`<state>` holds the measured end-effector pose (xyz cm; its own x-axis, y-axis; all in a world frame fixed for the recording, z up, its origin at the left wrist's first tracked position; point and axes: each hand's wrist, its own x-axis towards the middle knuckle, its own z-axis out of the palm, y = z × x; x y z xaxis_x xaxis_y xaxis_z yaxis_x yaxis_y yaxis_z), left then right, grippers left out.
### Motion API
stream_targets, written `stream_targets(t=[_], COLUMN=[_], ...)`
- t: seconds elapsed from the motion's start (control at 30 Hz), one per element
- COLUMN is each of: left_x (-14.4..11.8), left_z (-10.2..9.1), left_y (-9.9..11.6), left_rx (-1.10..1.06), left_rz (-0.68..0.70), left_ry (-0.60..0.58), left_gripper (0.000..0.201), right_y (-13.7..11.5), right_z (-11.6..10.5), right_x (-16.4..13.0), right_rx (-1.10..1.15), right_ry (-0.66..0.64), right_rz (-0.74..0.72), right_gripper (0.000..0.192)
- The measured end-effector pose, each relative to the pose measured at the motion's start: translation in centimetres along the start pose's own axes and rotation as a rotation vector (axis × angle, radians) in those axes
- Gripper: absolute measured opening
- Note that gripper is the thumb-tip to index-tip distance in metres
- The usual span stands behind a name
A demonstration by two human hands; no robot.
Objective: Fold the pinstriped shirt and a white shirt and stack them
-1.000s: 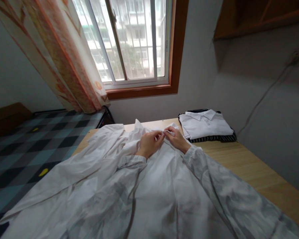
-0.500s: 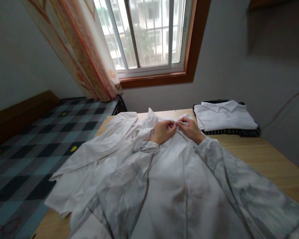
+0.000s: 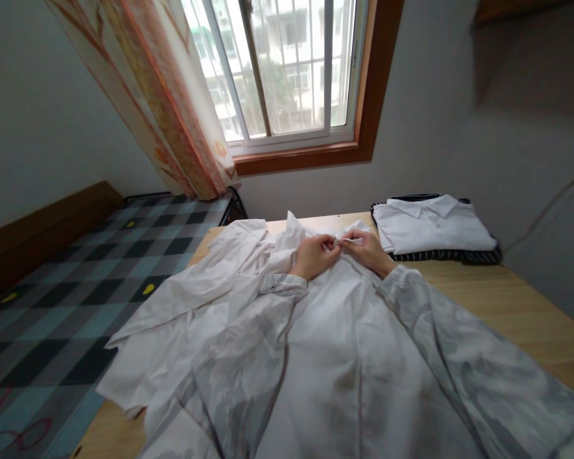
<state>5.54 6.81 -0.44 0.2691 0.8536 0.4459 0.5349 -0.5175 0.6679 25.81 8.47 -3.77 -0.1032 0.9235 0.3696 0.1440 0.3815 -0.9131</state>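
**Both hands at the collar of a white shirt**

From my head camera: the white shirt [image 3: 344, 331] lies spread out on the wooden bench [image 3: 516, 306] in front of me. My left hand [image 3: 313, 255] and right hand [image 3: 368, 250] meet at its far end, each pinching the collar cloth between fingertips, knuckles nearly touching. A folded shirt [image 3: 433, 231] sits on striped cloth, further right. Beyond, a curtain [image 3: 172, 108] hangs beside the window [image 3: 287, 70].

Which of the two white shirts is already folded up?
The folded white shirt at the table's far right, lying on a striped garment. The other white shirt lies spread open under both hands.
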Motion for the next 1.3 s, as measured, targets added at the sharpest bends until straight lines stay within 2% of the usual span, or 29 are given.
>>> stream_targets(t=[0.2,0.67,0.77,1.3], left_x=[0.0,-0.1,-0.2,0.0], left_z=[-0.1,-0.5,-0.4,0.1], left_y=[-0.2,-0.1,0.0,-0.5], left_rx=[0.023,0.144,0.129,0.033], left_rz=[0.013,0.054,0.044,-0.021], left_ry=[-0.003,0.022,0.061,0.145], left_gripper=[0.007,0.012,0.003,0.01], right_y=[0.2,-0.7,-0.6,-1.0], right_z=[0.1,0.4,0.5,0.7], right_x=[0.1,0.2,0.3,0.0], right_rx=[-0.017,-0.005,0.001,-0.052], right_ry=[-0.036,-0.063,-0.044,-0.026], right_rz=[-0.043,-0.033,-0.015,-0.089], right_gripper=[0.049,0.049,0.05,0.046])
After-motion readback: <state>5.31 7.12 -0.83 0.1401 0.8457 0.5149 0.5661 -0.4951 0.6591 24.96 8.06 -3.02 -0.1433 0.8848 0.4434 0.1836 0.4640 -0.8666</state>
